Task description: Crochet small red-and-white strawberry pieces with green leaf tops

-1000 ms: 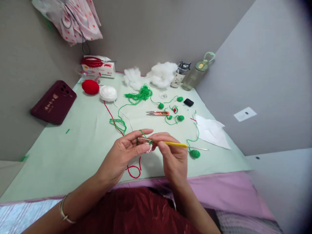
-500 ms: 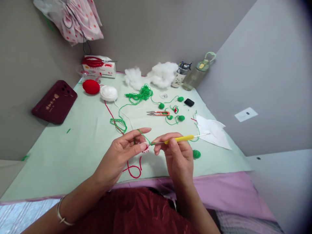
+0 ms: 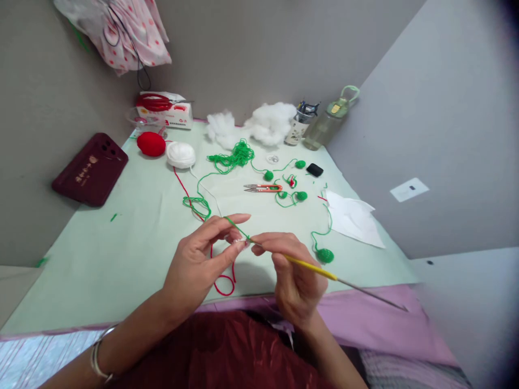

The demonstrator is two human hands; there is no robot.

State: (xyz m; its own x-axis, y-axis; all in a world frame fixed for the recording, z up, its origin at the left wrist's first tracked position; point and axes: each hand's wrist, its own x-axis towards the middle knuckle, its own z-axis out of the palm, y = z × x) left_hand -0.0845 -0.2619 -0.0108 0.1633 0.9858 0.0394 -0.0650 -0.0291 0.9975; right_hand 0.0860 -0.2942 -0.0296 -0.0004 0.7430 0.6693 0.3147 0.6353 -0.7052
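Yellow-handled hook (image 3: 312, 267) gripped in right hand (image 3: 299, 278); tip meets crochet piece (image 3: 240, 242), mostly hidden, pinched in left hand (image 3: 190, 265). Keep green yarn (image 3: 235, 226) evenly taut, pinch near the stitch, avoid splitting strands.

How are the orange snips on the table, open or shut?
Open: the snips' two blades spread apart, with a gap between their tips.

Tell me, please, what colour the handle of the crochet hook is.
The crochet hook's handle is yellow, showing best in the head view.

soft, even light; dark blurred right edge.
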